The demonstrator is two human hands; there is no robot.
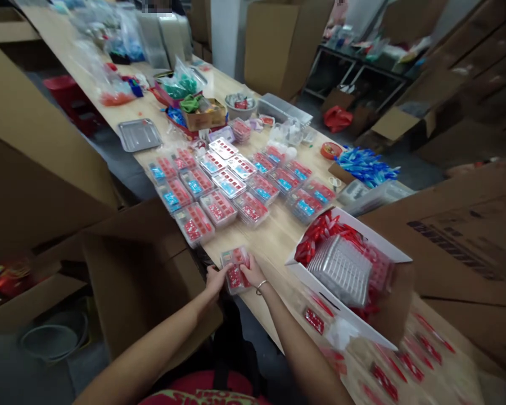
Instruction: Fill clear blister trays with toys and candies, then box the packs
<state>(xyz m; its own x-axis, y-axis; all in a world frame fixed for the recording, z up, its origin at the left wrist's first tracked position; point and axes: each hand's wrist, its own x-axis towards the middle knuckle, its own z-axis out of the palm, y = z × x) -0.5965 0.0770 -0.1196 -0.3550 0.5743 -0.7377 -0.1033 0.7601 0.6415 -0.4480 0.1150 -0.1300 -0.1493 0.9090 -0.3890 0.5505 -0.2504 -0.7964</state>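
Both of my hands grip a clear plastic case (235, 275) with red contents, held at the table's near edge. My left hand (215, 281) has its fingers closed around the case's left side, thumb on top. On the right side, my right hand (253, 272) presses its thumb down on the lid; its underside fingers are hidden. Just beyond stand stacks of similar cases, the nearest a red one (194, 224). Some hold red and blue contents (176, 194). Several cases with silvery trays (230, 182) lie in the middle of the group.
To the right, a white box (297, 256) holds red items and stacked clear trays (339, 269). Red packets (314, 319) lie nearer. Blue pens (367, 166), a tape roll (331, 149), a metal tray (139, 135) and a cardboard box (204, 116) are farther back. An open carton (139, 270) stands below left.
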